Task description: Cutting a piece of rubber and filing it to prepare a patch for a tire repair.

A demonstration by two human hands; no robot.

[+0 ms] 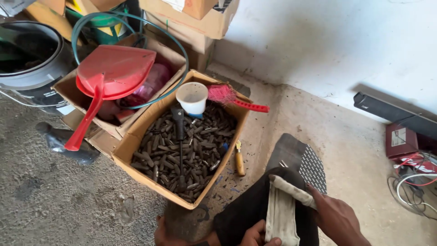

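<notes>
From where I watch, the far left holds a grey metal bucket (32, 59) on the concrete floor (59, 196). Next to it, a red dustpan (107, 77) lies across an open cardboard box (68, 91), with a green hose (132, 20) looped over it. Just right of that sits a larger cardboard box (136, 132) filled with dark, short metal pieces (195, 146); a white plastic cup (192, 97), a red brush (232, 98) and a black-handled tool (180, 136) rest on the heap. A yellow-handled tool (239, 160) lies on the floor beside this box.

At the bottom edge, my left hand (257, 234) is curled onto a beige cloth strap (281, 209) draped over a black rubber piece (255, 205). My right hand (334, 216) is clamped on the strap's upper end, fingers pressing it against the rubber. Behind lies a patterned black mat (312, 166). Far right, tangled wires (414, 182) sit by a red box (400, 139).
</notes>
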